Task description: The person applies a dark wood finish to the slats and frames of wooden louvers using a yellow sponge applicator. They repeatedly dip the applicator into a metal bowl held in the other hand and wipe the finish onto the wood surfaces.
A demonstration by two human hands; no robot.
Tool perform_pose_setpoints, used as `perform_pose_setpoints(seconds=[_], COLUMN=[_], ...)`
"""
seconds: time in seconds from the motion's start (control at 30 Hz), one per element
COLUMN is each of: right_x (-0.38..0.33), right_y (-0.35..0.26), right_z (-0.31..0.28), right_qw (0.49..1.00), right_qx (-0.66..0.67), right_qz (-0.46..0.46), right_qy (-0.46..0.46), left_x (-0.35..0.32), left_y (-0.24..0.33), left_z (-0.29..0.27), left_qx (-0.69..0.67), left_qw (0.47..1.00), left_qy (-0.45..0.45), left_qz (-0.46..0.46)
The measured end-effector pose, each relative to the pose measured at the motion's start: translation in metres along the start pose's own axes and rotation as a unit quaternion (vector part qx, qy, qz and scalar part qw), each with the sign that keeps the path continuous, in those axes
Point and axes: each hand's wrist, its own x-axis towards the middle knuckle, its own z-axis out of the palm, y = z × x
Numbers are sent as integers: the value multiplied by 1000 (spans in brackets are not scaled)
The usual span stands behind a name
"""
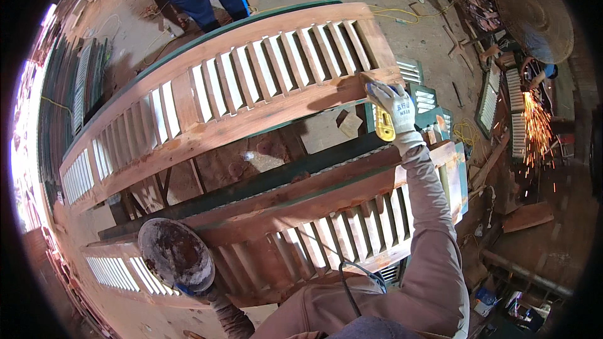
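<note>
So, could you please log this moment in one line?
left hand: mostly hidden, under round dish | right hand: gloved, gripping yellow-handled tool at louvred panel | background: sparks at right

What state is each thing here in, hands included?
Round pan, held, pale residue inside
Left hand, mostly hidden behind the pan
Right hand, gloved, closed around the scraper
Yellow-handled scraper, gripped
Upper louvered shutter, slats angled, partly sunlit
Lower louvered shutter, partly covered by the pan
Yellow cable, loose on the floor
Sparks, flying
</note>
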Motion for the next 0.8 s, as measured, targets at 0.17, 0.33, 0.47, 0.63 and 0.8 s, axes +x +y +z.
perform_pose_setpoints(seconds=[0.17, 0.33, 0.47, 0.63, 0.8], right_x=[-1, 15, 20, 12, 27], right_y=[-22, -62, -68, -70, -66], right_z=[-31, -25, -1, -3, -5], right_qw=[988, 986, 985, 982, 981], right_qx=[90, 72, 87, 82, 95], right_qz=[-124, -145, -149, -170, -169], right_qy=[-14, 28, 27, -19, 25], left_x=[-5, -8, -6, -14, -16], left_y=[-3, -3, -2, -5, -3], left_z=[-6, -8, -9, -14, -14], left_qx=[0, 0, -1, 1, -3], left_qw=[1000, 1000, 1000, 1000, 1000], left_qy=[7, 10, 6, 13, 10], left_qz=[-11, -15, -15, -26, -28])
